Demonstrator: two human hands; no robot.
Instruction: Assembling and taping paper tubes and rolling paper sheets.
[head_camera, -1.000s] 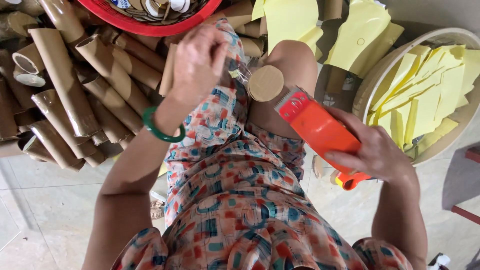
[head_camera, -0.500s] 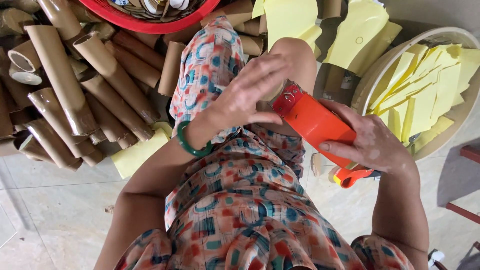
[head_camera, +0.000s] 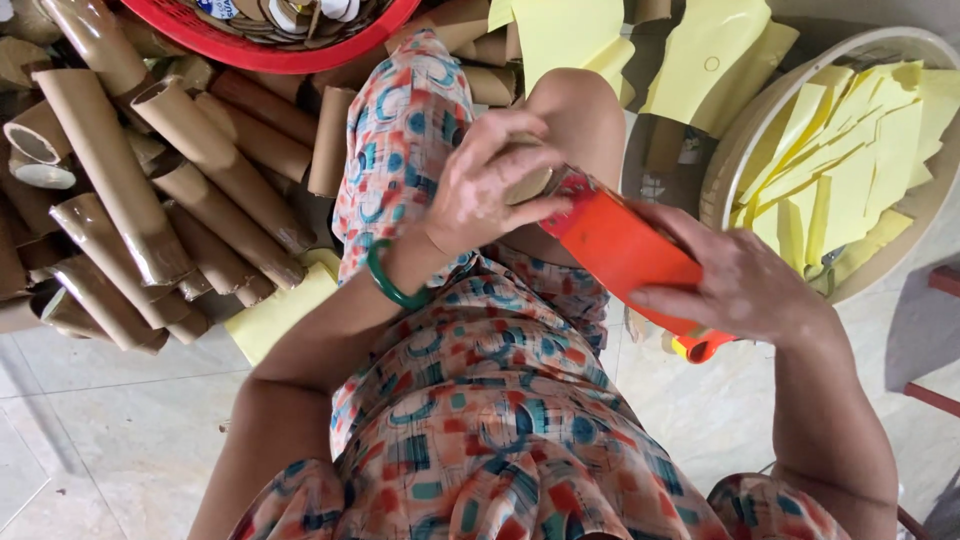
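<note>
While the left hand (head_camera: 490, 190) curls over the near end of an orange tube (head_camera: 625, 255), its fingers (head_camera: 520, 150) are bent together and clamped on a small tan cardboard disc (head_camera: 530, 185) pressed at the tube's mouth. The right hand (head_camera: 740, 285) wraps the tube from the side, fingers closed around its lower half, so the tube lies slanted across the lap, just above the knee (head_camera: 575, 110). A yellow-and-orange cap or tip (head_camera: 700, 347) sticks out below the right hand; what it belongs to cannot be told. A green bangle (head_camera: 385, 285) sits on the left wrist.

At the top edge, a red basket (head_camera: 300, 50) holds round cardboard discs and ring-like scraps, only partly in view. To the right, a round pale basin (head_camera: 900, 50) stands on the floor, filled with cut yellow paper sheets (head_camera: 850, 170) stacked loosely and leaning on one another. More yellow sheets (head_camera: 700, 60) lie outside it, over the pile behind the knee.

On the left, many brown cardboard tubes (head_camera: 160, 200) lie heaped on the tiled floor (head_camera: 100, 420), overlapping at different angles, some with open ends showing. One yellow sheet (head_camera: 275, 315) lies flat on the floor beside the heap, partly under the patterned dress (head_camera: 480, 420).
</note>
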